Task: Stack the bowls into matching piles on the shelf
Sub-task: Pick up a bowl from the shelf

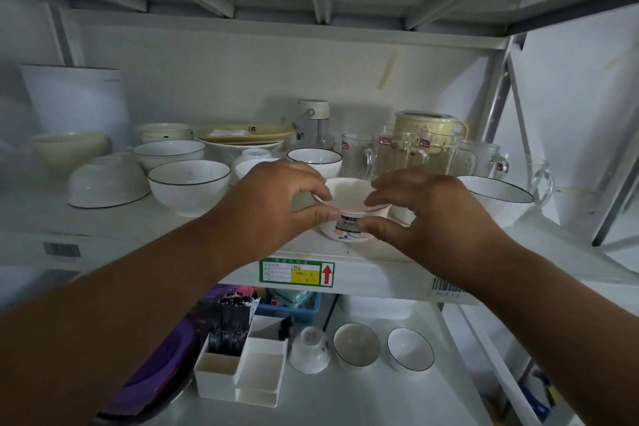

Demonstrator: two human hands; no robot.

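Note:
A small white bowl (pixel 349 195) with a pink rim, a sticker and a flower print stands at the front of the white shelf (pixel 193 235). My left hand (pixel 273 204) pinches its left rim between thumb and fingers. My right hand (pixel 432 214) pinches its right rim the same way. Dark-rimmed white bowls stand around: one at the left (pixel 189 183), one behind that (pixel 168 152), one behind my hands (pixel 314 161), a large one at the right (pixel 498 199). An upturned white bowl (pixel 107 183) lies far left, with a cream bowl (pixel 71 149) behind it.
Glass mugs (pixel 390 156) and a yellow lidded pot (pixel 428 128) crowd the back right. Cream plates (pixel 243 135) sit at the back. On the lower shelf stand two dark-rimmed bowls (pixel 356 344) (pixel 410 349), an upturned cup (pixel 311 348) and white boxes (pixel 242 370).

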